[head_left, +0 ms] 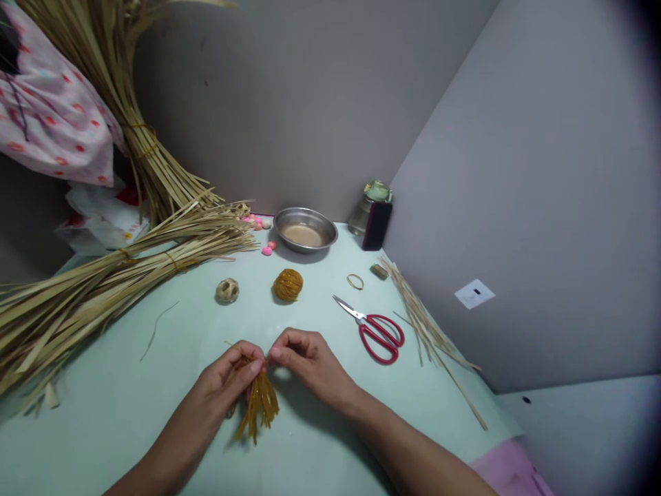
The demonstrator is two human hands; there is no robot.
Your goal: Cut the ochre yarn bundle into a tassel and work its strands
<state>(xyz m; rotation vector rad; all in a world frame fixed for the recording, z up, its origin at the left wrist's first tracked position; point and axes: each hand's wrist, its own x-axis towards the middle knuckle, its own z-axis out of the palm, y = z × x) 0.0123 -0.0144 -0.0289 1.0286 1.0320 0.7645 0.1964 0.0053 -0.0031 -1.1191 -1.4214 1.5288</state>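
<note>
A mustard-yellow yarn tassel (pixel 262 405) hangs from my left hand (pixel 231 377), its top pinched between thumb and fingers and its loose strands spread downward. Close beside it, my right hand (pixel 304 358) is closed with thumb and forefinger together near the tassel's top; whether a thread is between them is too small to make out. Beyond the hands lies a ball of the same yarn (pixel 288 284). To its left sits a small woven ball (pixel 227 291). Red-handled scissors (pixel 372 332) rest to the right, blades slightly apart and pointing away to the left.
Bundles of dry straw strips (pixel 129 275) cover the table's left side. A metal bowl of liquid (pixel 306 231) stands at the back, with a glass jug (pixel 359 217) and a phone (pixel 377 226) to its right. A thin ring (pixel 355 281) and loose strips (pixel 428 324) lie at right.
</note>
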